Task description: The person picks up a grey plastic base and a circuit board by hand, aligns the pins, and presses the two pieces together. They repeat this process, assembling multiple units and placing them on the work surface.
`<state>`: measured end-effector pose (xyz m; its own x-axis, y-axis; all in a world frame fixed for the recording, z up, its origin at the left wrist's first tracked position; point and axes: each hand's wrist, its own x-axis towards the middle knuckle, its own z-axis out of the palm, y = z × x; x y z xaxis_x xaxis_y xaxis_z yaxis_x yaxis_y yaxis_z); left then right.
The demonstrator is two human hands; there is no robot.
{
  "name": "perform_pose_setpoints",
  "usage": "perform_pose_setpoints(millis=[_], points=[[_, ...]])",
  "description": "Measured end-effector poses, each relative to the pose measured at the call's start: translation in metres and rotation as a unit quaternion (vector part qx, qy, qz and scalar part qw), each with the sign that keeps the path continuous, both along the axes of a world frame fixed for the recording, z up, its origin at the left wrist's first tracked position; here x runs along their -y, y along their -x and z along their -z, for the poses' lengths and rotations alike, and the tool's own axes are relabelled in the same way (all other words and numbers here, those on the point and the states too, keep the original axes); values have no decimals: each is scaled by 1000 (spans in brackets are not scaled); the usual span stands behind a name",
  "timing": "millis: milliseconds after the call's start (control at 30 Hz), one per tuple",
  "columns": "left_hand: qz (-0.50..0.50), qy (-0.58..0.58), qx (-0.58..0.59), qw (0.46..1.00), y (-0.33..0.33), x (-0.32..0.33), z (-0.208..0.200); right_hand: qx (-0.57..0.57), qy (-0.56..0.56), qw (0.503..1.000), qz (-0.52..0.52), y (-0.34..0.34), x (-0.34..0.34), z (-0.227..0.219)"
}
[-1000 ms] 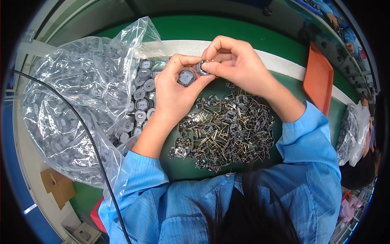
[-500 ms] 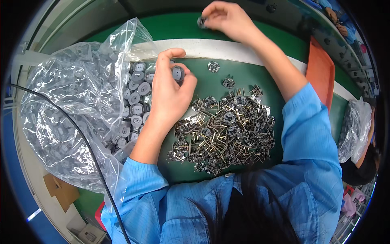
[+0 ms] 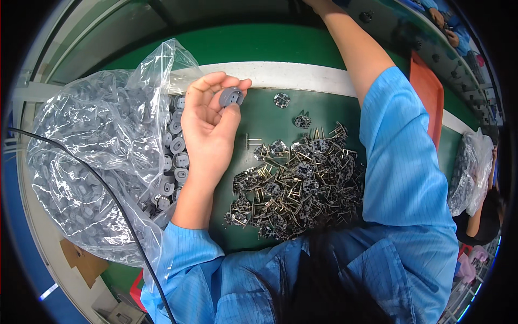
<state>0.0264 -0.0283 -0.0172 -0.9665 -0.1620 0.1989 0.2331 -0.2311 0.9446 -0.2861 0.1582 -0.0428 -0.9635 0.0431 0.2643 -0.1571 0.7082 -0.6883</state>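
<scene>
My left hand (image 3: pixel 208 121), palm up, holds a round grey plastic housing (image 3: pixel 232 97) with slots between thumb and fingers. My right forearm (image 3: pixel 353 48) reaches far forward over the green surface. Only the wrist end of my right hand (image 3: pixel 317 4) shows at the upper edge; its fingers are out of the picture. Between my arms lies a heap of small round circuit boards with metal pins (image 3: pixel 302 183). Two loose ones, a flat board (image 3: pixel 281 100) and a board with upright pins (image 3: pixel 302 120), sit beyond it.
Left of my left arm, a clear plastic bag (image 3: pixel 91 167) spills grey housings (image 3: pixel 177 144). A black cable (image 3: pixel 102 167) crosses the bag. A white strip (image 3: pixel 280 73) borders the table's far side. An orange tray (image 3: pixel 426 97) and another bag (image 3: pixel 472 173) stand right. Another person's hands (image 3: pixel 445 27) show far right.
My right hand has moved forward, almost out of the picture, with the small dark part it held. My left hand has turned palm up and shifted slightly left, still holding the housing.
</scene>
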Motion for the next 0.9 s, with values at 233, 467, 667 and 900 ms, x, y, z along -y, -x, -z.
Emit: perform_pose_setpoints(millis=[233,467,667,900], points=[[56,23,75,995,-1,8,-2,-8,3,872,-489,-127,-1,-42],[78,50,45,995,4,1,8,-17,-78,843,-532,-212,-13,-30],[36,126,27,991,0,-1,10,149,101,882,-436,-225,-4,-46],[-41,269,17,962,0,-8,4,168,289,848,-411,-244,25,-27]])
